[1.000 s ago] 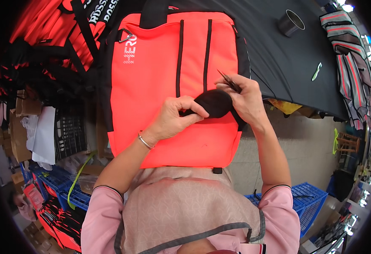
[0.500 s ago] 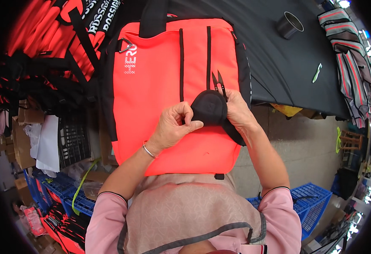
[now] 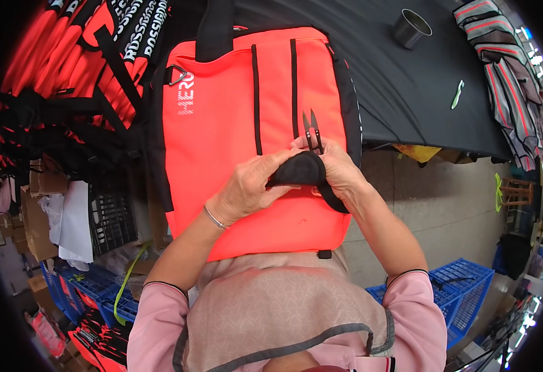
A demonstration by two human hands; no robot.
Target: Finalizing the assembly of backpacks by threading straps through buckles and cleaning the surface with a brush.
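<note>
A bright coral-red bag [image 3: 222, 155] with black trim lies flat in front of me, its near end against my apron. Above it, my left hand [image 3: 249, 186] pinches the left side of a black padded piece [image 3: 299, 170], rounded at the top, with a black strap trailing from it. At the piece's right side, my right hand [image 3: 341, 168] is closed round its edge. The same hand keeps a pair of thread snips [image 3: 311, 131] between its fingers, blades pointing away from me and apart. Some fingertips are hidden behind the padded piece.
A black-covered table [image 3: 383, 93] carries a dark metal cup [image 3: 413, 28], a pale green tool [image 3: 457, 95] and folded grey striped pieces [image 3: 501, 80]. Red and black bags [image 3: 66, 56] are piled at far left. Blue plastic crates [image 3: 460, 291] stand low on both sides.
My left fingers have moved from the padded piece's lower left edge to wrap its left side. The padded piece has tilted and looks flatter. The view has shifted slightly.
</note>
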